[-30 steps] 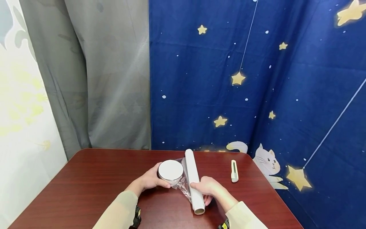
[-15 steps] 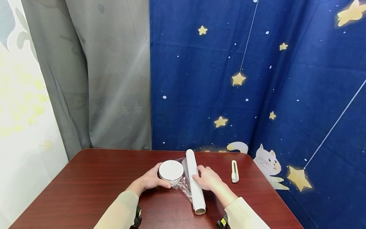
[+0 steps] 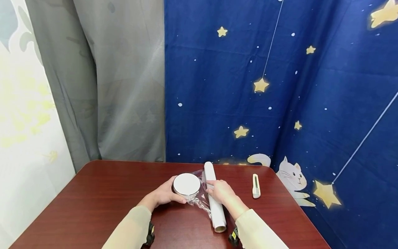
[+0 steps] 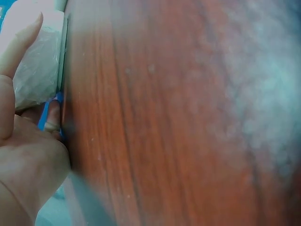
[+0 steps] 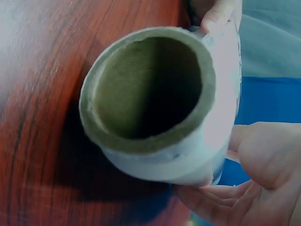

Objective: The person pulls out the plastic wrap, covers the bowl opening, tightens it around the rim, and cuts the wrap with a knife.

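Right grip (image 3: 223,193) has slid farther up the white roll (image 3: 217,211) since the earlier frames, its fingers now reaching over the top, and the roll has shifted slightly right. Backdrop: blue star-print curtain (image 3: 211,76), grey curtain (image 3: 130,86) left of it. Red-brown bench (image 3: 118,193) carries the rest. Roll lies lengthwise, pointing away from the person, near end showing a hollow brown core. Clear film (image 3: 197,201) bunches against the tub (image 3: 187,184) and spans the gap to the roll. Tub is round, white-topped, just left of the roll. Left grip (image 3: 164,194) curls round the tub, thumb at the near side; right grip curls over the roll, holding it. Pale utility cutter (image 3: 256,186) sits well right of both
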